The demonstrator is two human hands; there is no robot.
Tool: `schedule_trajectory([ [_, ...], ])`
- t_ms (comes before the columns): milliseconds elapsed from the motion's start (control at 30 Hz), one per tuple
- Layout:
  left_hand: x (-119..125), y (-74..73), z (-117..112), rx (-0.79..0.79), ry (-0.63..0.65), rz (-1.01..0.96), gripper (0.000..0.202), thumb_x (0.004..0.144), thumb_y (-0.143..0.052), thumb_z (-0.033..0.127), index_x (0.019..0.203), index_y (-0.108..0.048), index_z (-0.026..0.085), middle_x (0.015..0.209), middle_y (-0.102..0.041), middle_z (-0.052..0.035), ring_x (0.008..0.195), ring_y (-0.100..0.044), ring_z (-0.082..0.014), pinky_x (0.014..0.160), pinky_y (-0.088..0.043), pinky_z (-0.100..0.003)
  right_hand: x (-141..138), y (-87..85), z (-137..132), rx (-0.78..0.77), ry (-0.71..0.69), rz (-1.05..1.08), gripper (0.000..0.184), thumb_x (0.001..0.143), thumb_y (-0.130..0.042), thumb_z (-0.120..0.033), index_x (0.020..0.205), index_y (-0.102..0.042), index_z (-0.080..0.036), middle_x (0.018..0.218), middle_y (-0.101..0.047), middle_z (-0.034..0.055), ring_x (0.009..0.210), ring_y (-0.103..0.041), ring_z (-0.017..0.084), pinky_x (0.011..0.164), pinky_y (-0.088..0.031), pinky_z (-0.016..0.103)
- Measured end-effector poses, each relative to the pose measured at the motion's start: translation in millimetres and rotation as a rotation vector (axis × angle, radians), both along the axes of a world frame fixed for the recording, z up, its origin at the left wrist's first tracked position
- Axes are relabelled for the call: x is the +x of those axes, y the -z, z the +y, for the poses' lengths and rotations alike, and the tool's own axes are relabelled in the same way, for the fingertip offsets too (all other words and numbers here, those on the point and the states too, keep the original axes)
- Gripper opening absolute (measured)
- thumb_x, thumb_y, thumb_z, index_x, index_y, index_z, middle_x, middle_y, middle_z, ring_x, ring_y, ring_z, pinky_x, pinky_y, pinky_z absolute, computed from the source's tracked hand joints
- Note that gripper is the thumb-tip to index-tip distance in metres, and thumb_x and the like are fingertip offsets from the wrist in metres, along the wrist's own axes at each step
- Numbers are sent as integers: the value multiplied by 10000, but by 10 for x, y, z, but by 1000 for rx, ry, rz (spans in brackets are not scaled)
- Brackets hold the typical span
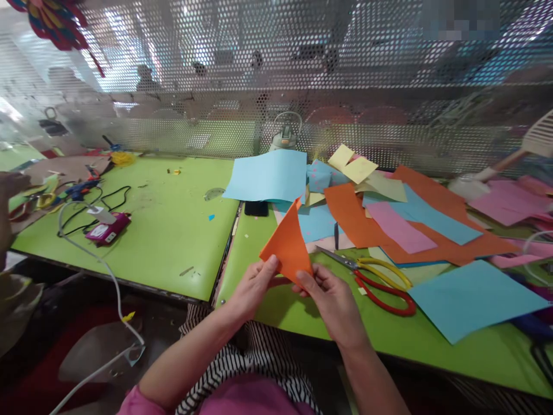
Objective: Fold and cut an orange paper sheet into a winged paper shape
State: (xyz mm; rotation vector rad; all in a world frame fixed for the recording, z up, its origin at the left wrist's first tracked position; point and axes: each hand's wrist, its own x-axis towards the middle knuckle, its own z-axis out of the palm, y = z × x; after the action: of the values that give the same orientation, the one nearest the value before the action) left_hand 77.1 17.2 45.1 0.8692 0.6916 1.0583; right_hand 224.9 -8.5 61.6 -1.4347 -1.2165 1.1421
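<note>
- Paper triangle [287,245], orange and folded, stands point-up over the near edge of the green tabletop [389,334], pinched at its lower edge from both sides.
- The left hand [254,285] is clamped on the triangle's lower left corner, thumb on the front face and fingers behind it.
- The right hand [334,302] grips the lower right corner the same way, its thumb pressed flat on the paper; the two thumbs sit near each other but apart.
- Scissors [380,279] with one yellow and one red handle lie on the tabletop just right of the right hand, blades pointing toward the triangle.
- A blue sheet [473,297] lies flat to the right of the scissors, near the table's front edge.
- Behind the triangle, a loose heap of coloured paper covers the tabletop: a light blue sheet [268,176], orange sheets [358,216], a pink sheet [400,227] and yellow squares [352,164].
- A black phone [256,208] lies partly under the light blue sheet.
- On the adjoining table to the left sit a small pink box [108,229] and a white cable [86,242] that trails off the front edge.
- A perforated metal screen [259,86] runs along the back of both tables.
</note>
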Motion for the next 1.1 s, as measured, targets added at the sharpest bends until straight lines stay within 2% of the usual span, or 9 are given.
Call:
schedule_trajectory([
  [167, -51, -5, 19, 146, 89, 268, 592, 782, -530, 721, 563, -536, 171, 537, -492, 15, 500, -426, -105, 550, -390, -250, 33, -38, 10, -96, -141, -31, 364, 697, -719, -526, 790, -713, -174, 716, -732, 52, 643, -648, 167, 581, -501, 271],
  [267, -53, 34, 10, 240, 162, 341, 643, 822, -448, 730, 553, -589, 164, 541, -538, -12, 542, -477, -131, 559, -382, -252, 7, -60, -2, -82, -139, -6, 323, 692, -724, -500, 743, -716, -180, 714, -729, 43, 669, -659, 178, 635, -517, 293],
  [400, -23, 82, -26, 241, 155, 282, 639, 849, -449, 696, 580, -624, 144, 608, -607, -41, 642, -560, -156, 668, -439, -265, 2, -60, -13, -80, -153, 7, 319, 697, -721, -499, 736, -712, -183, 696, -719, 32, 658, -657, 170, 645, -522, 292],
  [500, -22, 73, -50, 112, 29, 155, 562, 838, -523, 661, 657, -639, 142, 663, -637, -40, 666, -597, -156, 720, -474, -279, 80, -27, -28, -112, -147, -12, 334, 706, -723, -507, 789, -710, -184, 713, -726, 37, 675, -661, 162, 629, -511, 269],
  [633, -33, 51, -82, -50, -99, -8, 458, 790, -646, 599, 729, -653, 146, 820, -687, -52, 826, -655, -187, 850, -511, -335, 205, 21, -76, -166, -122, -20, 345, 693, -738, -525, 728, -663, -189, 703, -724, 36, 672, -654, 144, 584, -479, 233],
  [767, -58, 59, -94, -107, -105, -70, 425, 786, -684, 543, 670, -623, 138, 772, -663, -30, 825, -659, -181, 868, -531, -366, 286, 44, -139, -193, -114, -22, 365, 701, -725, -544, 736, -654, -188, 700, -724, 38, 639, -631, 129, 617, -480, 242],
  [933, -210, 16, 18, -113, -239, -130, 420, 767, -684, 573, 838, -660, 160, 957, -706, -47, 970, -660, -208, 901, -525, -393, 408, 66, -152, -152, -36, -24, 426, 694, -713, -596, 736, -631, -180, 711, -706, 43, 627, -611, 128, 636, -491, 259],
  [1000, -241, 12, 49, -114, -217, -127, 418, 754, -699, 571, 770, -633, 159, 889, -706, -38, 940, -665, -198, 908, -519, -383, 398, 51, -135, -97, 11, -8, 428, 723, -685, -604, 803, -635, -186, 760, -710, 52, 673, -625, 143, 644, -499, 265],
  [1100, -213, 44, 30, -91, -73, -106, 464, 755, -689, 590, 635, -546, 165, 711, -660, -24, 881, -668, -199, 901, -504, -355, 287, -5, -106, -36, -28, 23, 442, 758, -649, -607, 938, -642, -204, 884, -718, 69, 796, -650, 172, 675, -513, 271],
])
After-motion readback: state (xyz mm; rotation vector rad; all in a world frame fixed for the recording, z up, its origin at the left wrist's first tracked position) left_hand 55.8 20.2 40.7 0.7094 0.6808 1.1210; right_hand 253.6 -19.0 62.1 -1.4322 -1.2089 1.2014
